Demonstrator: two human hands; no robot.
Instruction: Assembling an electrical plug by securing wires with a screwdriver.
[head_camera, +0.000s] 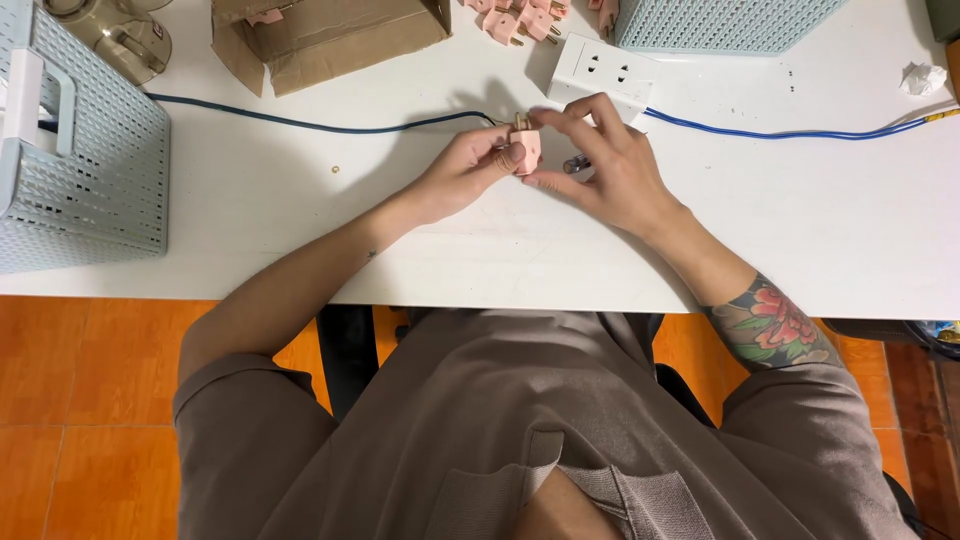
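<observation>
**Pink plug held between both hands at mid-bench**

The left hand (462, 172) and the right hand (610, 170) meet over the white bench (250, 190), fingers closed from either side on a small pink plug (527, 150). Its brass pins point away from the person, and a dark cable (300, 122) runs from it off to the left. The left hand pinches the body of the plug; the right hand's fingertips press on its top and near edge. Something small and metallic shows just under the right palm, too hidden to name.

As a judgement, the plug looks partly put together: the cable is already at it, but whether its shell is closed cannot be told. A small brass piece (335, 170) lies loose on the bench, left of the hands.

A heap of pink plugs (520, 18) lies loose at the far edge. An open cardboard box (330, 45) holds at least one pink piece. Two pale blue lattice baskets stand by, one at left (90, 170), one at the far right (720, 22); their contents are out of sight. A white socket strip (600, 72) with a blue cable (790, 132) sits just beyond the hands.
</observation>
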